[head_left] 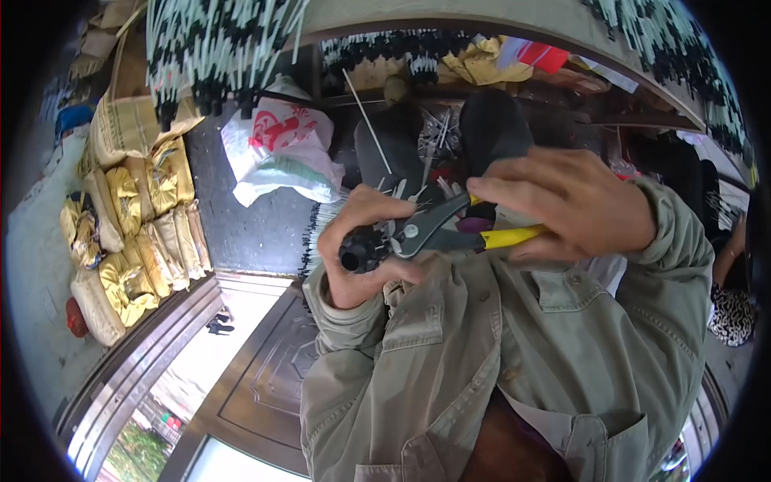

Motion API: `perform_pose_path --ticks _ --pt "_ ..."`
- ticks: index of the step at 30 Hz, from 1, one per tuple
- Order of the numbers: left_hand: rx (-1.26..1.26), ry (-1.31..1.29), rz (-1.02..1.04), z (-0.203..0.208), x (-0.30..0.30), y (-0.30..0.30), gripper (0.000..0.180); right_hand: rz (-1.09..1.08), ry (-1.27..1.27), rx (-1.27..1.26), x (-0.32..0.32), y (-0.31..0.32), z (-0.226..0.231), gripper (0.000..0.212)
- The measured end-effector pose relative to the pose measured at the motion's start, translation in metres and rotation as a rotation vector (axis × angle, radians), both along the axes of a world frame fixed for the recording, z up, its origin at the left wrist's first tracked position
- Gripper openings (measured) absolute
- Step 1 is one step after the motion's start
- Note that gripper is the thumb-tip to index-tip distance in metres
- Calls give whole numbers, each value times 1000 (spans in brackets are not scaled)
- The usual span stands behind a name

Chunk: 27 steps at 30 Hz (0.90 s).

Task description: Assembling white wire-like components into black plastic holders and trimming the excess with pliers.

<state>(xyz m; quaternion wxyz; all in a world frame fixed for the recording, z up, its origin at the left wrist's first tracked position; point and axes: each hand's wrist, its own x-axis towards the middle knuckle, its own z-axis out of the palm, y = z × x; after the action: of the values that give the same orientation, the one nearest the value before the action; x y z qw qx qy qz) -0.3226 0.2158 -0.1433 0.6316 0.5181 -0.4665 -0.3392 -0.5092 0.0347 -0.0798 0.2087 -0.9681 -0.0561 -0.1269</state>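
My left hand is wrapped round a black plastic piece with a round hollow end, in front of my chest. Cutting pliers with grey-black arms and yellow grips are in my right hand, which holds them by the handles. The pivot and jaws of the pliers lie against the black piece, by my left thumb. Just what sits between the jaws is hidden. Several thin white ties stick up beyond my left hand. A long white stick slants above them, over my dark-clad legs.
Bundles of white ties with black ends hang at the upper left, more at the upper right. A white plastic bag with red print lies left of my legs. Yellow-brown packets are stacked far left. Another person's arm shows far right.
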Motion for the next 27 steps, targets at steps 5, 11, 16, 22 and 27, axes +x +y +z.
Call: perform_pose_path --ticks 5,11,16,22,27 --pt "-64 -64 -154 -1 1 2 62 185 1006 1341 2 -21 -9 54" --pt "-26 -1 33 -2 -2 -3 62 246 431 503 9 -20 4 66" --pt "29 -28 -166 6 2 -6 60 312 1232 1289 5 -31 -15 50" --pt "-73 6 -50 -2 1 -7 57 268 430 425 8 -29 11 49" --pt "-60 -69 100 0 -13 -8 58 -72 82 -181 6 -6 -6 47"
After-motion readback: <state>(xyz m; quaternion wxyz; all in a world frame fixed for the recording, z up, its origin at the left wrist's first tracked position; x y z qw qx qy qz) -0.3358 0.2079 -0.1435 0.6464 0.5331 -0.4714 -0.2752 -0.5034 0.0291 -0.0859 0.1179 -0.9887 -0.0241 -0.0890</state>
